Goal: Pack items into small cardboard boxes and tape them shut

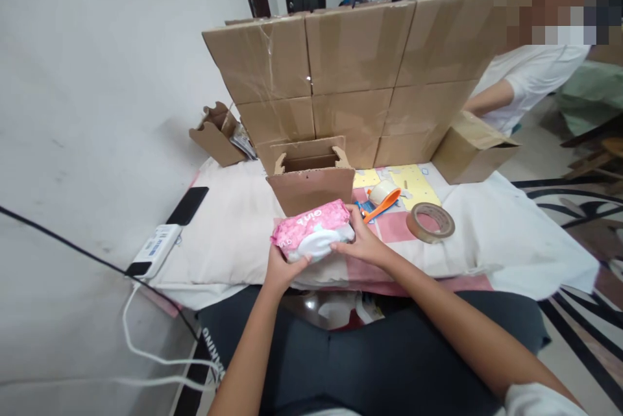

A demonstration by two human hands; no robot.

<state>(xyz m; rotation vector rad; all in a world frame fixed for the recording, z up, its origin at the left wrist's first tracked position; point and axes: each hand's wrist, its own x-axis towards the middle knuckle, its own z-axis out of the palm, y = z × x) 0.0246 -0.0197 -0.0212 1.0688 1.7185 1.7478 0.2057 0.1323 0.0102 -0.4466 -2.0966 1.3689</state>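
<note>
Between my two hands is a pink and white soft pack of wipes (315, 229), its pale lid facing me. My left hand (285, 267) grips the pack's left end, thumb on the near side. At the right end, my right hand (360, 239) is closed round it with the fingers partly hidden. Just behind the pack stands an open cardboard box (311, 189), its top flaps up. The inside of that box shows only as a dark opening.
A wall of stacked cardboard boxes (350, 56) rises behind. Right of my hands lie an orange tape dispenser (384, 198) and a brown tape roll (431, 222). A black phone (187, 206) and white power strip (154, 250) lie left. Another person (530, 82) stands beyond a box (472, 146).
</note>
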